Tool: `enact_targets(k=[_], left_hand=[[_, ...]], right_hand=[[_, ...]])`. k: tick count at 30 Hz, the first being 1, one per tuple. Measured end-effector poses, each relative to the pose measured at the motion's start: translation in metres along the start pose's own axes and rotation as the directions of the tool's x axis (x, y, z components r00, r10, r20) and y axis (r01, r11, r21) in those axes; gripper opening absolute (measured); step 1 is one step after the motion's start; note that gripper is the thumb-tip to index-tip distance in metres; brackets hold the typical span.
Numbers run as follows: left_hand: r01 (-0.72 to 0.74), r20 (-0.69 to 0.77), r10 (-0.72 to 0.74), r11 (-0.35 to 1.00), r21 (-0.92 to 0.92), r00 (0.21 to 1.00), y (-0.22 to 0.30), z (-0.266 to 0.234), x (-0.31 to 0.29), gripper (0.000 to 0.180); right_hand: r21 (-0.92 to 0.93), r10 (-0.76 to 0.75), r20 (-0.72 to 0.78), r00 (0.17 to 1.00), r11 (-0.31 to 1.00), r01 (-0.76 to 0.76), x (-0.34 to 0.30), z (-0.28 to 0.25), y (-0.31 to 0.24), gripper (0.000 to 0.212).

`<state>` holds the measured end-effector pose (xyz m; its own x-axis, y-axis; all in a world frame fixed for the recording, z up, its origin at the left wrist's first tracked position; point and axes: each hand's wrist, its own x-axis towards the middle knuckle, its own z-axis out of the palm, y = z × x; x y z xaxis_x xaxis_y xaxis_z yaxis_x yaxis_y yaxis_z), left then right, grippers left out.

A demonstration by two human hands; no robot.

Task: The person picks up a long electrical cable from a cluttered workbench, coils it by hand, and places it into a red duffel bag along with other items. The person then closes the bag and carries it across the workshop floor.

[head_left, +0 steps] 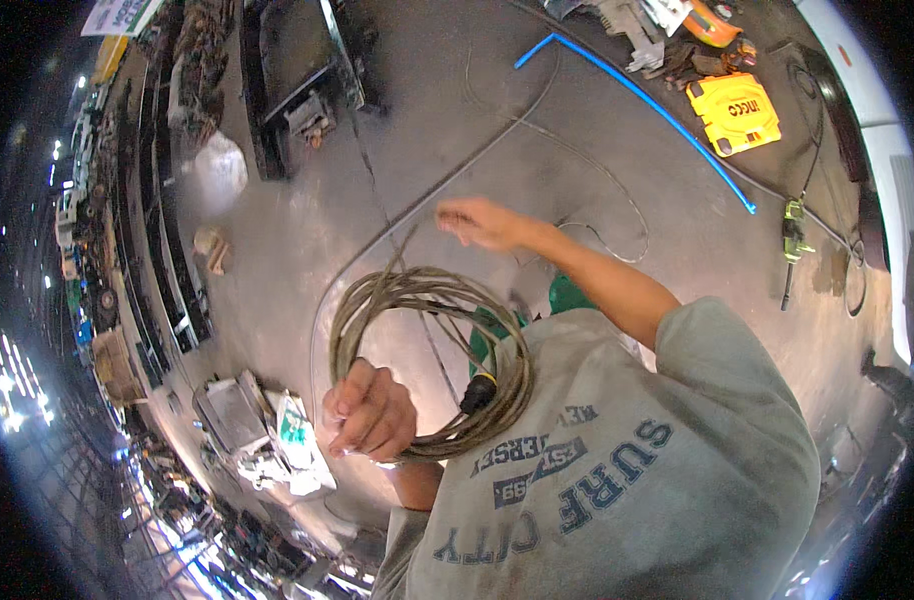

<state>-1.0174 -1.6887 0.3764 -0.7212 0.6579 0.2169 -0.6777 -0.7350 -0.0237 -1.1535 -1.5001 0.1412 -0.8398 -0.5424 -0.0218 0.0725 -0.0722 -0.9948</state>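
My left hand (pixel 372 412) is closed around one side of a coiled grey-brown cable (pixel 522 375). The loops hang together in a ring in front of my shirt. A black plug (pixel 477 394) with a yellow ring rests against the coil's inner right side. From the top of the coil, a blurred strand rises toward my right hand (pixel 482 222). That hand is stretched out above the coil, fingers loosely bent and apart, slightly smeared by motion. I see nothing in it, and a gap shows between it and the strand.
A long dark hose (pixel 427 195) crosses the floor. Far right lie a bent blue tube (pixel 657 100), a yellow case (pixel 735 112) and a green power tool (pixel 795 232). Dark metal beams (pixel 260 95) stand far left; a white bag (pixel 220 170) and papers (pixel 295 445) lie left.
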Motion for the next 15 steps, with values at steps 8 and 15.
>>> enact_targets(k=[8, 15], left_hand=[[-0.541, 0.372, 0.495, 0.841, 0.022, 0.785, 0.043, 0.096, -0.024, 0.025], [-0.476, -0.048, 0.857, 0.329, 0.816, 0.512, 0.105, 0.064, -0.067, 0.03]], right_hand=[[-0.47, 0.072, 0.106, 0.992, 0.883, -0.013, -0.04, -0.007, 0.124, 0.048], [-0.77, 0.216, 0.174, 0.961, 0.638, -0.004, -0.113, -0.047, -0.024, 0.036]])
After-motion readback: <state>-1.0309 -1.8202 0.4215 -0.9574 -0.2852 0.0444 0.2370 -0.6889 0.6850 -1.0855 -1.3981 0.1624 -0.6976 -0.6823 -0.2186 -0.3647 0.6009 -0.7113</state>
